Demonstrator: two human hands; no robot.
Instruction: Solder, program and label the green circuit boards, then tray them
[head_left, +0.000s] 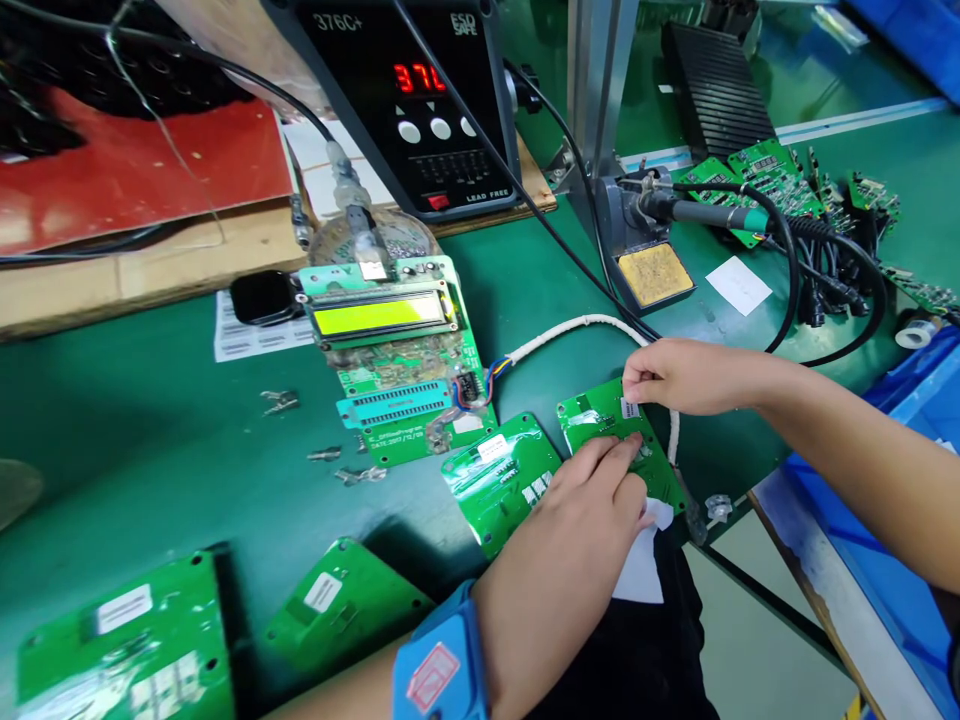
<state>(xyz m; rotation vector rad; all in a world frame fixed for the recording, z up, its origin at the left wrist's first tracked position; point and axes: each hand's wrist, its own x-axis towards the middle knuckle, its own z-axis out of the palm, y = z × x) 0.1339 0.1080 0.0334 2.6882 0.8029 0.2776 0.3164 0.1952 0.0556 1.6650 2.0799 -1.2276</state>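
1. Nearest, a blue wristband [442, 655] circles the left wrist; left of it lie a large green board [82, 650] and a tilted green board [352, 605], each with a white label.
2. The left hand [577, 510] spreads its fingers over the circuit board [660, 465]; its thumb is hidden, so I cannot tell whether it clasps the edge. White paper [641, 570] hangs below that hand.
3. The circuit board lies at the table's near edge, just right of a neighbouring board [499, 475].
4. The right hand [682, 378] has thumb and forefinger drawn together at a small label [630, 408] on the circuit board; I cannot tell whether they pinch it.
5. Beyond, a white-sleeved cable [577, 325] runs to a programmer board [405, 360] with a lit yellow-green display.
6. Farther, a soldering iron [709, 213] rests in its stand, behind a yellow sponge [655, 273].
7. Farthest stand a soldering station [405, 130] with red digits and a ribbed black pedal [716, 90].
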